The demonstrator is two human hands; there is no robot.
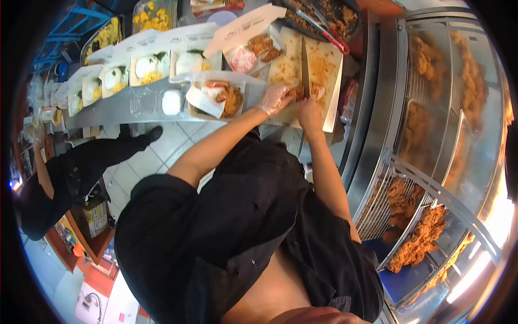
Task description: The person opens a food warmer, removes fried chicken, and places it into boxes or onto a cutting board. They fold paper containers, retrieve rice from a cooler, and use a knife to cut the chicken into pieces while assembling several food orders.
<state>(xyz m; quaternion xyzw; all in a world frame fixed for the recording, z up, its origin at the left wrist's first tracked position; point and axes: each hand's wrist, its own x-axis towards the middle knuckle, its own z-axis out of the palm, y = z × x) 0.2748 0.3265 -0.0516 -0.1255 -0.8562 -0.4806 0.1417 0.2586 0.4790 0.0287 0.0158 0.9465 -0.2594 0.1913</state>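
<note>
At the upper centre of the frame, the left hand [274, 99], in a clear glove, has its grip closed on a piece of fried chicken [295, 93] on the cutting board [276, 69]. Just beside it, the right hand [310, 116] has its grip wrapped around the handle of a knife [305, 65]; the blade lies just right of the chicken piece and points toward the top of the frame. Brown crumbs are scattered over the board.

Left of the left hand, an open paper box [193, 110] on the metal tabletop [143, 116] contains fried chicken. Above it, another open box [232, 52] contains brown pieces and something red and white. More open boxes with rice run toward the left. At the upper right of the board, red-handled tongs [330, 35] lie across a dark tray [360, 22]. A glass display case [440, 97] of fried chicken fills the right side. At the far left stands another person [81, 167] in dark clothing.
</note>
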